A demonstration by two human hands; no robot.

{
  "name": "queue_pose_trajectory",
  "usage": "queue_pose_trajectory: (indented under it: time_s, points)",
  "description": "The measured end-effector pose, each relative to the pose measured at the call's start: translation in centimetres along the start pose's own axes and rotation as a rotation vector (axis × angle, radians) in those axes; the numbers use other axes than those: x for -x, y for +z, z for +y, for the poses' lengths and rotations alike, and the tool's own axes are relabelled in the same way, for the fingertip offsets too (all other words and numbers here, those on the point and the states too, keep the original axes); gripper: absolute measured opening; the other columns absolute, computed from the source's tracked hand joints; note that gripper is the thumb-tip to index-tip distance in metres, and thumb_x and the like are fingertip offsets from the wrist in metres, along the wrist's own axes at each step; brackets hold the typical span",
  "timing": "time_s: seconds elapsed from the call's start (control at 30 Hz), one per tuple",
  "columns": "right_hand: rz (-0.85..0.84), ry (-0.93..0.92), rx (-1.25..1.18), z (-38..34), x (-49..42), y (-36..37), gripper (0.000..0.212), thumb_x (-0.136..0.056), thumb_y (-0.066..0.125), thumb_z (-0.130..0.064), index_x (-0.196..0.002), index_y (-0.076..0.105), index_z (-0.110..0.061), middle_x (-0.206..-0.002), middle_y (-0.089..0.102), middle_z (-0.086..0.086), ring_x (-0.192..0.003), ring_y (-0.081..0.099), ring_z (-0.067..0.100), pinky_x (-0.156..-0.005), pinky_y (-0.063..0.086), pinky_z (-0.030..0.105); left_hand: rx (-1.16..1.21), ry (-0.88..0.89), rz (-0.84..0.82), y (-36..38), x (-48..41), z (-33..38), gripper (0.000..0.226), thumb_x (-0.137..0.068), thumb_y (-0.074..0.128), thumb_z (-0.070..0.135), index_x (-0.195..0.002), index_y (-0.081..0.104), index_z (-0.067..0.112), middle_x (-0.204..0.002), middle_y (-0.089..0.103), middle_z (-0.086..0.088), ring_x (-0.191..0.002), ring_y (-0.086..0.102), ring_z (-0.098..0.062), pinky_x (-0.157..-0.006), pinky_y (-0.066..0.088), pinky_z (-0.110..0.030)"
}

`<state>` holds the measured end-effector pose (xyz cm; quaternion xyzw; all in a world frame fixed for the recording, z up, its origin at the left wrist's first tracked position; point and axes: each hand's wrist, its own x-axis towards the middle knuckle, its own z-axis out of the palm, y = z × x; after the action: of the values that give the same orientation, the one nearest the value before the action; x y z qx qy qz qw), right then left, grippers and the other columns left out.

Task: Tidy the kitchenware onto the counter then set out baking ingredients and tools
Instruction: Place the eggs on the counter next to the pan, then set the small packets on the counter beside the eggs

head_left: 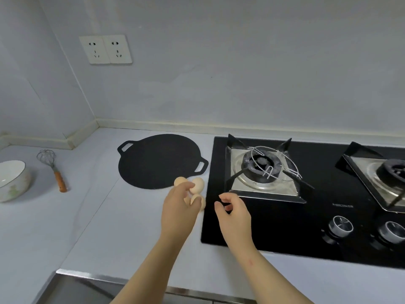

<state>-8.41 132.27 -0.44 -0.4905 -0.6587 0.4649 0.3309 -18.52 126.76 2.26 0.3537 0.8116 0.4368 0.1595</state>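
Several tan eggs (197,184) lie on the pale counter (105,218) between a flat black griddle pan (160,161) and the black gas hob (285,224). My left hand (180,210) reaches over the eggs, its fingertips on them; whether it grips one is unclear. My right hand (233,212) hovers over the hob's left edge, fingers curled and holding nothing. A wire whisk (53,170) with an orange handle lies at the left, beside a white bowl (12,181).
Two burners with pan supports sit on the hob; a bent wire rack (274,161) rests on the left burner (262,166). Two knobs (340,226) are at the hob's front. Wall sockets (105,49) hang above. A steel sink edge (87,279) shows at the bottom left.
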Motion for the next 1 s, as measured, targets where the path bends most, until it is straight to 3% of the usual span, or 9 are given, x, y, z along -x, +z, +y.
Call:
queue_pose_trajectory:
  time_s: [0.17,0.27,0.4,0.67,0.77,0.87,1.0]
  points:
    - [0.125,0.039,-0.035,-0.6,3.2,-0.1,0.023,-0.09,0.058,-0.018,-0.113,0.058,-0.02,-0.111,0.057,-0.007,-0.101,0.055,0.01,-0.074,0.04,0.011,-0.003,0.084,-0.129,-0.6,1.7,0.2,0.031,-0.09,0.058,0.02,-0.121,0.055,0.023,-0.111,0.056,0.009,-0.098,0.047,-0.004,-0.08,0.037,-0.019]
    - [0.22,0.06,-0.053,0.3,5.4,-1.9,0.021,-0.09,0.058,-0.018,-0.111,0.057,-0.022,-0.11,0.058,-0.007,-0.098,0.054,0.006,-0.07,0.04,0.008,0.052,0.145,-0.227,0.4,3.3,1.2,0.03,-0.089,0.06,0.018,-0.118,0.056,0.022,-0.1,0.051,0.015,-0.1,0.05,-0.004,-0.082,0.039,-0.018]
    - [0.357,0.12,-0.057,1.8,8.4,-5.0,0.019,-0.091,0.057,-0.017,-0.108,0.058,-0.023,-0.106,0.059,-0.007,-0.093,0.054,0.002,-0.066,0.04,0.007,0.093,0.271,-0.376,2.8,6.1,3.1,0.03,-0.088,0.061,0.017,-0.116,0.057,0.024,-0.113,0.056,0.012,-0.103,0.052,-0.003,-0.087,0.043,-0.02]
    - [0.688,0.22,-0.135,4.2,14.3,-12.4,0.012,-0.091,0.054,-0.013,-0.095,0.056,-0.024,-0.093,0.06,-0.011,-0.08,0.054,0.001,-0.062,0.04,0.005,0.123,0.392,-0.679,7.7,12.9,7.5,0.021,-0.089,0.059,0.015,-0.108,0.059,0.024,-0.101,0.057,0.013,-0.097,0.055,-0.005,-0.08,0.039,-0.016]
    - [0.798,0.24,-0.177,4.9,16.7,-15.8,0.013,-0.09,0.054,-0.014,-0.09,0.056,-0.027,-0.088,0.061,-0.012,-0.079,0.056,0.007,-0.068,0.045,0.015,0.161,0.46,-0.788,9.9,15.8,9.9,0.016,-0.088,0.059,0.015,-0.1,0.059,0.026,-0.1,0.061,0.011,-0.095,0.056,-0.006,-0.078,0.038,-0.016]
    - [0.914,0.244,-0.164,5.5,19.9,-20.1,0.011,-0.091,0.054,-0.014,-0.093,0.058,-0.024,-0.088,0.061,-0.013,-0.081,0.056,0.004,-0.064,0.041,0.008,0.196,0.522,-0.895,12.7,19.7,12.5,0.015,-0.087,0.059,0.014,-0.097,0.061,0.025,-0.096,0.062,0.012,-0.088,0.056,-0.003,-0.072,0.039,-0.008]
    - [1.098,0.259,-0.154,7.2,25.7,-26.7,0.009,-0.09,0.055,-0.014,-0.094,0.061,-0.019,-0.086,0.063,-0.01,-0.08,0.056,0.004,-0.064,0.04,0.011,0.228,0.605,-1.045,16.2,27.3,16.4,0.016,-0.086,0.058,0.012,-0.092,0.06,0.026,-0.087,0.062,0.012,-0.077,0.055,0.004,-0.065,0.038,0.003]
